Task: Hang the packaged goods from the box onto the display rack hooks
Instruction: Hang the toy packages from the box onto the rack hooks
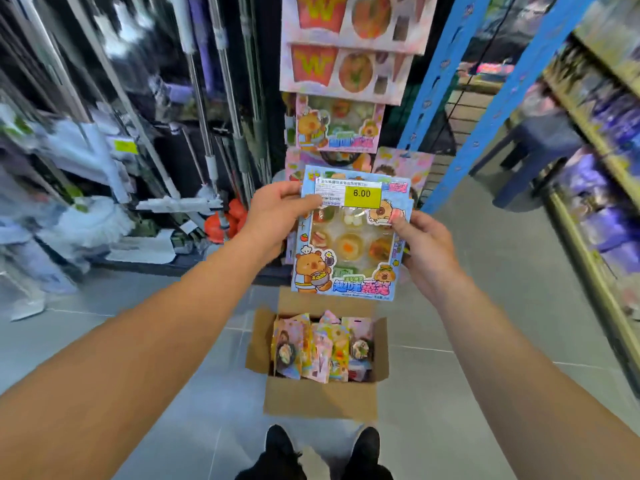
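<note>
I hold a blue blister pack of toy food [349,237] with a yellow 6.00 price label upright in front of the display rack. My left hand [277,216] pinches its upper left edge, thumb on the label. My right hand [424,244] grips its right edge. Behind it on the rack hang a similar bear pack [337,124] and two pink packs [346,69] above. On the floor below stands an open cardboard box [320,398] with several colourful packs standing in it.
Mops and brooms [207,133] fill the rack to the left. A blue metal shelf upright [446,74] rises at the right, with stocked shelves [602,168] beyond and a dark stool [533,150]. My two black shoes [322,455] stand just before the box on the grey tile floor.
</note>
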The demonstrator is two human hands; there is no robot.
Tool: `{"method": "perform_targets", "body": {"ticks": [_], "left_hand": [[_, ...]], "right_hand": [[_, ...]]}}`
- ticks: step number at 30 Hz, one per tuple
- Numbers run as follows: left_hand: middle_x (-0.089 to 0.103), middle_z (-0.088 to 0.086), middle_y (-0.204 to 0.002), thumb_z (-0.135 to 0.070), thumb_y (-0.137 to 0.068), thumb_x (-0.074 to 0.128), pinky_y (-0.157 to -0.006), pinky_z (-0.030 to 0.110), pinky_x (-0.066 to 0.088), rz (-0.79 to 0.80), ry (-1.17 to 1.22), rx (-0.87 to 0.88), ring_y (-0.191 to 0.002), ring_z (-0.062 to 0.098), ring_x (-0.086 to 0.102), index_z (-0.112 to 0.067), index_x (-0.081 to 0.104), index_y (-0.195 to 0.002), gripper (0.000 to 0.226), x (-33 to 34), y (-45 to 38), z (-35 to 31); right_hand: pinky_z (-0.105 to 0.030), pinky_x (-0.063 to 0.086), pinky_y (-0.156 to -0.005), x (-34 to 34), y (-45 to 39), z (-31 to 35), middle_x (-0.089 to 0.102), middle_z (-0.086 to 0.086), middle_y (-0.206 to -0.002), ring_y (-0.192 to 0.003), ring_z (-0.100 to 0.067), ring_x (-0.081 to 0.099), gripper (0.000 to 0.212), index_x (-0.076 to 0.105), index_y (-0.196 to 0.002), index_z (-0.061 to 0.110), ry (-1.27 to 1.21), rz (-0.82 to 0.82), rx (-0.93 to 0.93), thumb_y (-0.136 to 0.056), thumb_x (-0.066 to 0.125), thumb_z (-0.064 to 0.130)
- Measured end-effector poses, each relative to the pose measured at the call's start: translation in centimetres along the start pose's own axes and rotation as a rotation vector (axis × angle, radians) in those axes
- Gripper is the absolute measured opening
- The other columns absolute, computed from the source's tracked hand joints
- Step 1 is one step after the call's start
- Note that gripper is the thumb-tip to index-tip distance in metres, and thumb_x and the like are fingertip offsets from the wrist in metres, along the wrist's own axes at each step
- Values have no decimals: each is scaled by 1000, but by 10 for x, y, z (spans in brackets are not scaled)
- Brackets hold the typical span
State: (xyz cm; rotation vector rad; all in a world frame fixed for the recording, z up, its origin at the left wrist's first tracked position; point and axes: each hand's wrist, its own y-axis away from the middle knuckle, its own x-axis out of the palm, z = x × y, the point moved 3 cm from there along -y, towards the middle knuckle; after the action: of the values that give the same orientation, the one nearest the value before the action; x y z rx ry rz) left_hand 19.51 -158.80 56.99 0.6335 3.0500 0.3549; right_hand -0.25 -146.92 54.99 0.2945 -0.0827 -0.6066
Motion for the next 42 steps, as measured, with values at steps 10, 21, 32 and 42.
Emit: {"method": "perform_targets", "body": {"ticks": [10, 21, 32, 42], "left_hand": [[76, 3, -96, -13, -87, 71, -60, 26, 53, 10, -21, 166, -80, 17, 72, -16, 70, -101, 14, 0, -2, -90], [74, 5, -102, -14, -87, 70, -69, 34, 55, -21, 47, 241, -89, 22, 70, -10, 68, -110, 23, 64, -33, -157], [71, 1, -94, -14, -88, 70, -61, 29, 49, -99, 43, 403, -84, 19, 68, -18, 68, -98, 11, 155, -72, -234], [71, -1, -97, -20, -87, 72, -65, 29, 52, -214, -48, 603, -90, 18, 69, -18, 69, -105, 18, 191, -80, -309]], "right_hand": [[-44, 59, -79, 0, 13, 92, 75, -1, -102, -91, -25, 73, 18, 70, -111, 17, 41, 35, -185, -96, 62, 24], [-49, 59, -83, -45, -24, 165, 75, -8, -105, -88, -28, 74, 19, 69, -110, 14, 17, 51, -281, -95, 63, 24], [-47, 56, -84, -117, -93, 259, 75, -5, -101, -85, -22, 73, 16, 72, -103, 18, 42, 98, -433, -91, 67, 28], [-53, 55, -87, -135, -121, 340, 73, 0, -100, -98, -28, 69, 20, 73, -95, 29, 30, 64, -634, -81, 72, 44]]}}
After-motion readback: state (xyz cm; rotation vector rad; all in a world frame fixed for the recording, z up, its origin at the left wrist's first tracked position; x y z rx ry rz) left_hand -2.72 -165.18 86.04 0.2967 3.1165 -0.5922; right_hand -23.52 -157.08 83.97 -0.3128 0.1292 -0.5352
